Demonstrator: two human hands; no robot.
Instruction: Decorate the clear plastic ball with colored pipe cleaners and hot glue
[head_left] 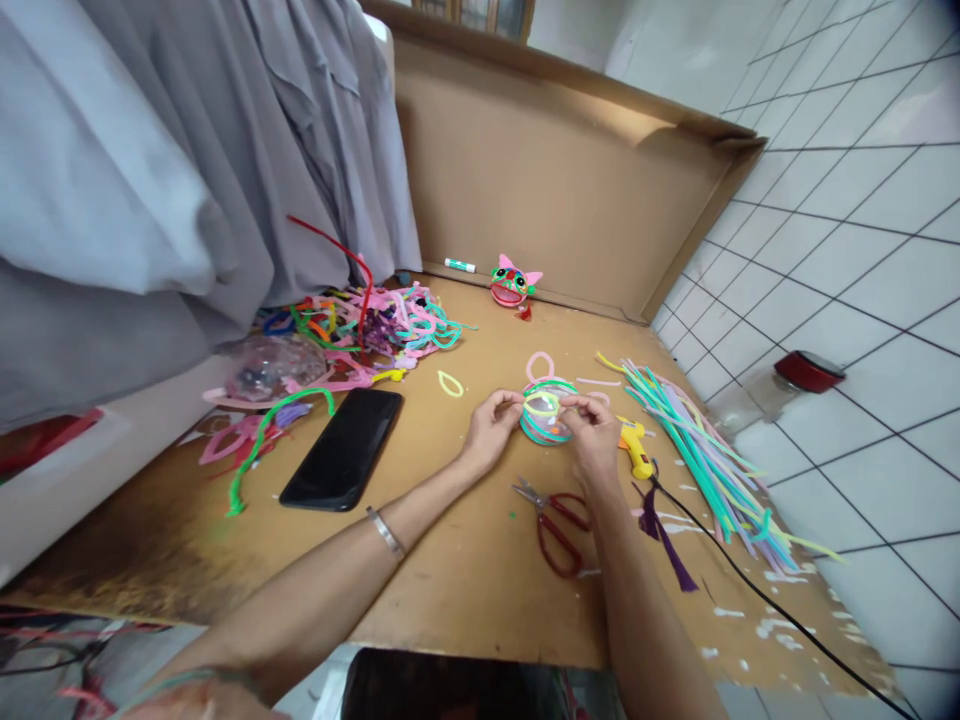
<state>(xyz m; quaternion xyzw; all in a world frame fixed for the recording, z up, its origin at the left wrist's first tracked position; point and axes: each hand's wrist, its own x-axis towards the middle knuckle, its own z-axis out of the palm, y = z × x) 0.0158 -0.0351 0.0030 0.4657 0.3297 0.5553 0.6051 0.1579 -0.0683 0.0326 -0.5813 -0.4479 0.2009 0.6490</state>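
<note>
Between my hands, near the table's middle, is a clear round ball (546,434) ringed with green pipe cleaner. My left hand (492,430) pinches the left end of a yellow pipe-cleaner loop (541,404) against the ball's front. At the loop's right end, my right hand (592,432) has its fingers pressed together on it. Behind the ball lies a pink loop (539,366). A similar yellow leaf-shaped loop (450,384) rests on the table to the left. Red-handled scissors (559,530) lie just below the ball, partly behind my right forearm.
A yellow glue gun (636,448) with a black cord and a bundle of pipe cleaners (694,450) lie right. A phone (343,450) and tangled pipe cleaners (405,320) lie left. A decorated cat-like head (510,284) sits by the cardboard wall (540,170).
</note>
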